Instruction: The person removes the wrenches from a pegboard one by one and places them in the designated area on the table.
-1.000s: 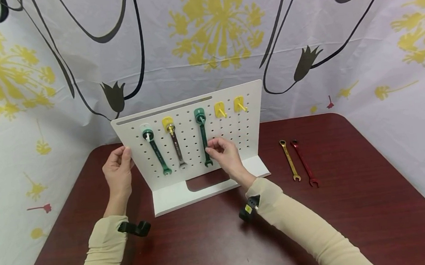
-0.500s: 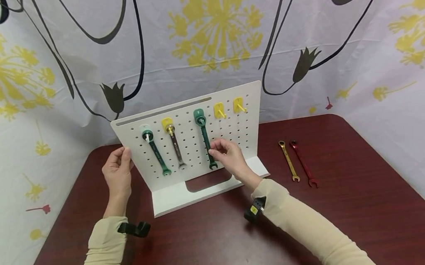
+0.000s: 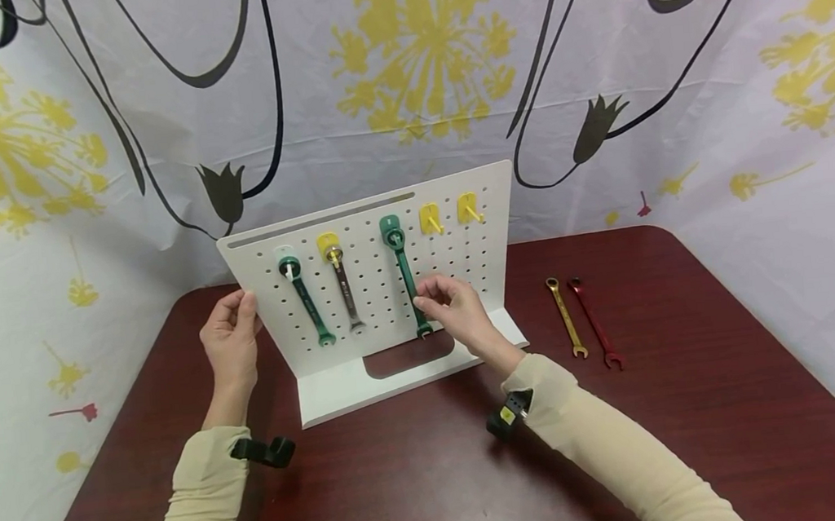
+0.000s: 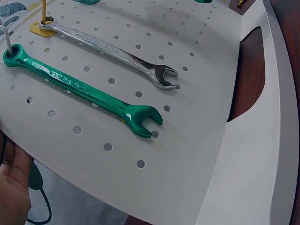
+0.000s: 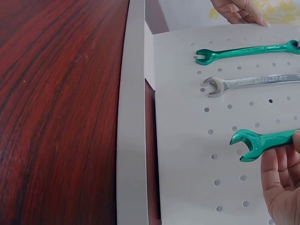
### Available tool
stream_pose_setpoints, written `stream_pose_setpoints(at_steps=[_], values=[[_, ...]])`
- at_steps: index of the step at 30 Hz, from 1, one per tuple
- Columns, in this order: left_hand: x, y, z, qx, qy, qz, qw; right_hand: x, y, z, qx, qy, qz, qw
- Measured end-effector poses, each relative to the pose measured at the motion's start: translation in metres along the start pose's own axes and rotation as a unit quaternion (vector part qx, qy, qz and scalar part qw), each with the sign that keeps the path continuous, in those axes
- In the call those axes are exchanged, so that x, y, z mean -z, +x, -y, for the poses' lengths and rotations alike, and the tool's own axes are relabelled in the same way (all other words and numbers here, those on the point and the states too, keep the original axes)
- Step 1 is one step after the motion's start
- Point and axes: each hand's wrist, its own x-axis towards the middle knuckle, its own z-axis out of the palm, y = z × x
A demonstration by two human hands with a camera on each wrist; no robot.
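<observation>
A white pegboard stand (image 3: 379, 296) bears three hanging combination wrenches. At its left edge, my left hand (image 3: 230, 332) pinches the board between thumb and fingers. My right hand (image 3: 460, 313) pinches the lower shank of a green wrench (image 3: 405, 270), whose ring end sits on a green hook (image 3: 389, 223). The right wrist view shows that wrench's open end (image 5: 251, 143) sticking out past thumb and fingers, above the board. Further left hang a silver wrench (image 4: 105, 49) on a yellow hook and another green wrench (image 4: 77, 86) on a white hook.
Two yellow hooks (image 3: 431, 218) on the board's right side carry nothing. On the dark red table (image 3: 419, 473), right of the stand, lie a gold wrench (image 3: 566, 318) and a red wrench (image 3: 596, 324). A patterned curtain (image 3: 387, 66) hangs behind.
The right hand has shifted slightly right and down, swinging the green wrench's lower end right while its ring stays at the hook. The left hand keeps its place on the board.
</observation>
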Motion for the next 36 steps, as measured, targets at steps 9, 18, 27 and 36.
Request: stream_pose_setpoints(at_steps=[9, 18, 27, 36], values=[[0.001, -0.001, 0.001, 0.004, -0.001, -0.002, 1.0000, 0.001, -0.003, 0.003, -0.012, -0.008, 0.005, 0.9999], [0.000, -0.001, -0.001, 0.004, -0.003, 0.001, 1.0000, 0.002, -0.007, 0.015, -0.021, -0.004, 0.010, 0.9997], [0.000, 0.000, -0.001, 0.004, -0.002, 0.001, 1.0000, 0.004, -0.007, 0.012, -0.008, -0.006, 0.011, 0.9999], [0.000, 0.000, -0.001, 0.005, -0.009, 0.000, 0.9999, 0.006, -0.008, 0.012, -0.005, -0.002, 0.017, 0.9998]])
